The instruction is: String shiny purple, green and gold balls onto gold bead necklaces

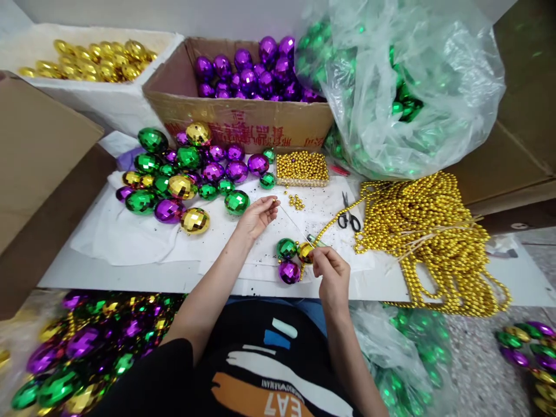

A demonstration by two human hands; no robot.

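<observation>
My left hand (pixel 259 216) is closed in a pinch, with what looks like a small gold bead (pixel 275 200) at its fingertips. A thin white string (pixel 296 225) stretches from there down to my right hand (pixel 332 271), whose thumb and forefinger are closed on it. Just left of the right hand sits a small cluster: a green faceted ball (pixel 286 248), a purple one (pixel 289 271) and a gold one (pixel 305 252), partly behind the string. A strand of gold beads (pixel 334 219) runs from behind this cluster toward the upper right. Loose gold beads (pixel 296 202) lie beyond my left hand.
Black-handled scissors (pixel 348 219) lie beside a heap of gold bead strands (pixel 428 231). A small tray of gold beads (pixel 302 184) stands farther back. Loose faceted balls (pixel 174 185) cover the left. Behind are a cardboard box (pixel 243 123), a white foam box (pixel 113 107) and a plastic bag (pixel 434 75).
</observation>
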